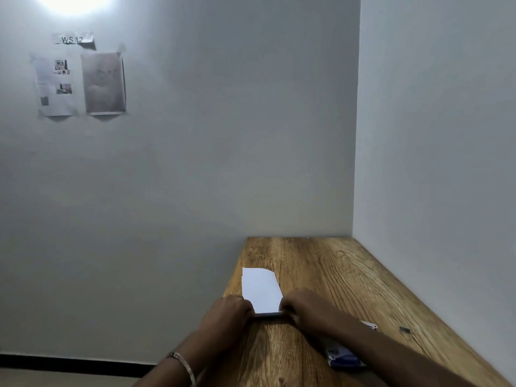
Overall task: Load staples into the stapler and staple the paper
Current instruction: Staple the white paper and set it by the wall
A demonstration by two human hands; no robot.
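Note:
A white folded paper (261, 289) lies on the wooden table (335, 275) near its left edge. My left hand (227, 312) holds the paper's near left corner with curled fingers. My right hand (303, 305) holds the near right corner the same way. A blue and white stapler (344, 358) lies partly hidden under my right forearm. A small strip of staples (404, 329) rests on the table to the right.
The table stands in a corner, with a grey wall behind and a white wall on the right. Its left edge drops off to the floor. Papers (81, 82) are taped high on the back wall.

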